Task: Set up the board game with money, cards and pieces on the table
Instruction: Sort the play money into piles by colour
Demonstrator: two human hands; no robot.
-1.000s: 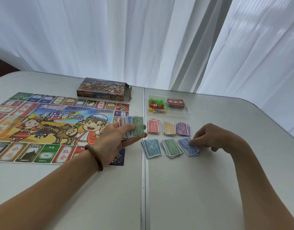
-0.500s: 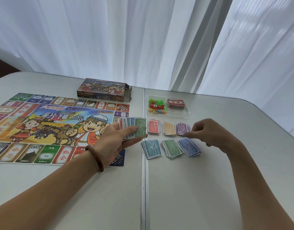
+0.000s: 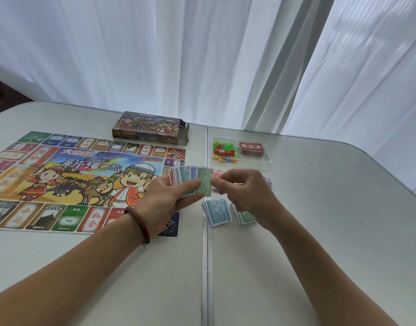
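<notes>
My left hand (image 3: 164, 203) grips a fan of paper money (image 3: 185, 176) above the right edge of the colourful game board (image 3: 61, 180). The green 500 note (image 3: 204, 181) lies on top of the fan. My right hand (image 3: 247, 191) has come beside it, and its thumb and forefinger pinch that note's right edge. On the table below lie a teal 1000 pile (image 3: 218, 212) and a green 500 pile (image 3: 245, 218). My right hand covers most of the other sorted piles; only a red pile's corner (image 3: 217, 175) shows.
The game box (image 3: 148, 127) lies behind the board. A clear plastic tray (image 3: 265, 161) at the back holds small coloured pieces (image 3: 224, 152) and a red card deck (image 3: 251, 148). A seam (image 3: 205, 267) splits the white table. Curtains hang behind.
My right hand has left the blue pile on the table, lifted, and swung left to the fan in my left hand. My left hand has stayed about where it was.
</notes>
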